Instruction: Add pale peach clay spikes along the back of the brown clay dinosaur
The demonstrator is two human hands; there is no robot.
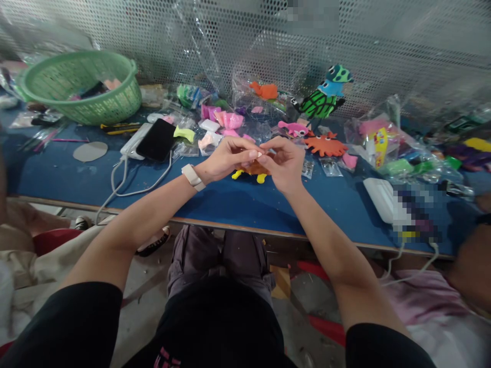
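My left hand [232, 156] and my right hand [287, 161] meet over the blue table, fingertips nearly touching. Both are closed in a pinch around a small pale piece [260, 154], which looks like modelling clay; the fingers cover most of it. Just below them lies a brown-orange figure with yellow feet [261, 178], partly hidden by my hands. Behind my right hand sit an orange crab figure [327, 145] and a pink figure [293, 129]. Pink clay lumps [232, 121] and a yellow-green piece [184, 134] lie beyond my left hand.
A green basket [132, 102] stands back left, near a black phone [156, 139] and a cabled white power bank [135, 140]. A turtle figure [318, 105] leans at the perforated metal panel [245, 30]. Plastic bags [399, 148] lie right. People sit on both sides.
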